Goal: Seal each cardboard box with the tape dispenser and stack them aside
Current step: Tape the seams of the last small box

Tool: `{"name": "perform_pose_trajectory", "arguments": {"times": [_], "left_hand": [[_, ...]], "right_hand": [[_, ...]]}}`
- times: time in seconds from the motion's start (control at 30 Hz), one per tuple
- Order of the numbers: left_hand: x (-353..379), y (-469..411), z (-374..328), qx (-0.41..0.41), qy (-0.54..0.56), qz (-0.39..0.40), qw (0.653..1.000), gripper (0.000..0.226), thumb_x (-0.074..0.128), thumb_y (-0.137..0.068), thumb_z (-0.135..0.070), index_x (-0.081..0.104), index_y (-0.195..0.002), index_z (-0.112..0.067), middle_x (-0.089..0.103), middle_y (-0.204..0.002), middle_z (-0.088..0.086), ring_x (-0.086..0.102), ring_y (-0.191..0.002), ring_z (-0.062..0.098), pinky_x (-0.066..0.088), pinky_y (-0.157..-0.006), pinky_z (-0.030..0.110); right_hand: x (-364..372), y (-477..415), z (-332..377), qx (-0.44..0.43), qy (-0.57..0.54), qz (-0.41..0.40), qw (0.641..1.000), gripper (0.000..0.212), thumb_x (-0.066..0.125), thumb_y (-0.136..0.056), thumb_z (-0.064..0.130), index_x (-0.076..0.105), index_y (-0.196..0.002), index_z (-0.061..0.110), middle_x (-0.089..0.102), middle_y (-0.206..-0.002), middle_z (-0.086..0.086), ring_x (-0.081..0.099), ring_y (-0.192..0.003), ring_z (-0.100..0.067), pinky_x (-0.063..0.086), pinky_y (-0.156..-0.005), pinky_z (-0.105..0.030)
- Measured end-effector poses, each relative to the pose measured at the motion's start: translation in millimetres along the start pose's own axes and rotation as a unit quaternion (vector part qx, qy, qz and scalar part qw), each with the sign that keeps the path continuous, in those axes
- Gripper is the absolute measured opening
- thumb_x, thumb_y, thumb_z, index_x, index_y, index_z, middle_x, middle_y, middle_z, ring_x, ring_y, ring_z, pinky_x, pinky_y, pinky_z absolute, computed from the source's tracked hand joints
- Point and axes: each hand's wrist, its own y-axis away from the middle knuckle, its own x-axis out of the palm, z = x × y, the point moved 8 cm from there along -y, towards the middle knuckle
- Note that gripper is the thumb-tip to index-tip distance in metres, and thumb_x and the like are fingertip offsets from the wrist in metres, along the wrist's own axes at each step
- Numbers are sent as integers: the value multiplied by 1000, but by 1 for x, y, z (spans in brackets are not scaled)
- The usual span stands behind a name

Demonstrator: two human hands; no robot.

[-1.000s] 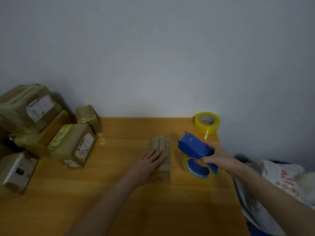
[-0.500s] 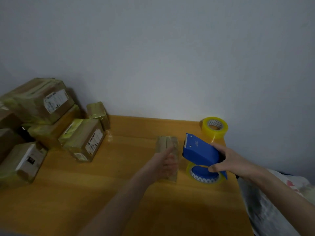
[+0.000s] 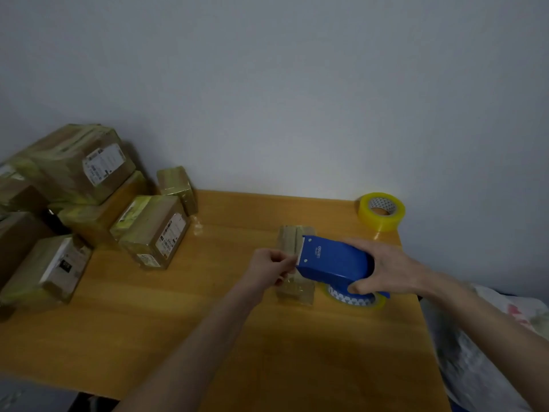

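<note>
Covering the box's [image 3: 286, 237] middle, tape dispenser [image 3: 332, 258] sits in right hand [image 3: 386, 269].

- Seemingly a home packing corner; a plain pale wall [image 3: 297, 99] stands behind a small wooden table [image 3: 148, 337]
- Taped parcels [image 3: 89, 173] with shipping labels are piled at the left; 1 spare tape roll [image 3: 381, 211] sits by the wall
- Crumpled white printed material [image 3: 475, 367] lies beside the table's right edge

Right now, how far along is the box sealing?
Done: taped boxes piled at far left. In hand: the right hand holds the tape dispenser over the small box; the left hand pinches the tape end at its mouth. Left: tape this box, stack it.
</note>
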Motion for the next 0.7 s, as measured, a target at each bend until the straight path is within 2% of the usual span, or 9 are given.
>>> {"name": "perform_pose_trajectory", "arguments": {"times": [0.07, 0.17, 0.27, 0.43, 0.57, 0.7], "left_hand": [[-14, 1, -1, 8, -13, -16, 1000, 14, 67, -87, -24, 68, -77, -15, 66, -66, -7, 59, -59, 1, 45, -50, 13], [-47, 3, 9, -3, -22, -63, 998, 20, 68, -88, -26, 71, -81, -7, 65, -73, -1, 58, -66, 8, 47, -51, 15], [-64, 5, 28, -29, -21, -80, 996, 20, 67, -90, -27, 70, -83, -8, 64, -80, 1, 56, -72, 13, 46, -53, 19], [-60, 4, 45, -49, -51, -97, 993, 21, 65, -91, -28, 67, -76, -13, 62, -76, 1, 54, -68, 12, 46, -51, 20], [-60, 0, 53, -56, -61, -120, 989, 24, 65, -91, -27, 67, -75, -10, 60, -73, 0, 54, -66, 12, 45, -50, 22], [-59, -5, 57, -63, -64, -127, 988, 21, 65, -91, -27, 68, -75, -13, 62, -74, 1, 55, -68, 11, 46, -50, 21]], "right_hand": [[-3, 0, -1, -1, 11, 9, 1000, 66, 76, -59, 42, 45, -115, 59, 62, -109, 17, 62, -96, -4, 57, -81, -31], [-11, 7, -15, 9, 24, 20, 999, 63, 78, -66, 32, 49, -117, 54, 63, -106, 18, 62, -94, -1, 56, -82, -31], [-13, 12, -30, 31, 38, 35, 998, 63, 78, -68, 31, 47, -118, 56, 62, -107, 20, 62, -93, 3, 56, -83, -31], [1, 10, -41, 52, 34, 44, 997, 62, 73, -62, 44, 45, -115, 59, 61, -107, 21, 63, -94, -3, 55, -84, -34], [7, 6, -47, 67, 57, 49, 995, 63, 74, -66, 43, 38, -114, 63, 59, -108, 23, 61, -96, -5, 54, -86, -36], [8, 4, -51, 75, 57, 44, 995, 63, 71, -62, 47, 40, -114, 61, 61, -106, 20, 62, -94, -6, 55, -83, -37]]}}
